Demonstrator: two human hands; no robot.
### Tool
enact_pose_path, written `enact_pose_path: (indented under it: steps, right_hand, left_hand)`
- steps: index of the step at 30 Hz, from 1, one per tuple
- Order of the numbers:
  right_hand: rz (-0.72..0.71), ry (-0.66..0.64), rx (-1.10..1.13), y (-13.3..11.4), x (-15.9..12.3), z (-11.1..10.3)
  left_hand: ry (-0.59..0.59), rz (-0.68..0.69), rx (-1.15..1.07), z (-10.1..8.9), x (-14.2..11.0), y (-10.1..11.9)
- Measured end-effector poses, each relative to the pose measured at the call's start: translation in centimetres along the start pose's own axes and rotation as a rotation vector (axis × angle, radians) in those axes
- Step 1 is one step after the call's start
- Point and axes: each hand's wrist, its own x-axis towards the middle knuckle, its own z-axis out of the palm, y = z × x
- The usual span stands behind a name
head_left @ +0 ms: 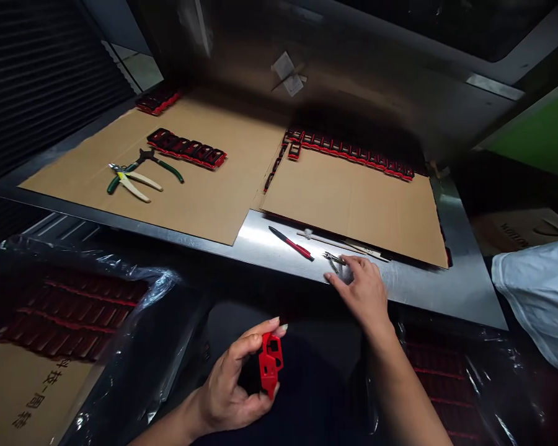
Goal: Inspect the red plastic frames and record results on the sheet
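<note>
My left hand is closed around a red plastic part with several openings, held up in front of the table's near edge. My right hand is over that edge, thumb and forefinger apart on either side of a small metal tool lying on the metal surface. What kind of tool it is cannot be made out. Left of it lies a red and black pen. A thin stick with a whitish tip rests behind the pen, along the cardboard's edge.
Cardboard sheets cover much of the metal table. On them stand a row of red and black parts, a shorter row, and two pairs of pliers. Plastic-lined boxes of parts flank me. At right is a person's light sleeve.
</note>
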Motion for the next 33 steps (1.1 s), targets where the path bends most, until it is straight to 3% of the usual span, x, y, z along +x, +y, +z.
enact_pose_path:
  steps: [4, 8, 10, 14, 18, 22, 33]
  right_hand:
    - [-0.148, -0.019, 0.095, -0.9, -1.1, -1.5]
    - [-0.528, -0.136, 0.328, -4.0, -5.8, -5.3]
    - [-0.641, -0.185, 0.396, -5.4, -7.6, -6.2]
    - [-0.552, -0.185, 0.469, -6.0, -9.3, -5.5]
    - [-0.453, -0.216, 0.547, -5.2, -10.2, -4.1]
    - [-0.532, -0.265, 0.607, -5.6, -10.7, -3.7]
    - [-0.670, -0.266, 0.515, -6.9, -9.5, -4.4]
  left_hand:
    - [0.003, 0.038, 0.054, -0.2, -0.4, 0.2]
    - [-0.028, 0.125, 0.177, -0.7, -0.7, 0.5]
    - [-0.036, 0.104, 0.192, -0.7, -0.4, 0.7]
    - [-0.038, 0.017, 0.156, -0.3, 0.9, 1.3]
    - [-0.056, 0.045, 0.164, 0.0, 1.8, 1.7]
    - [-0.066, 0.060, 0.196, 0.0, 1.7, 1.6]
    - [-0.069, 0.047, 0.170, -0.1, 1.4, 1.2]
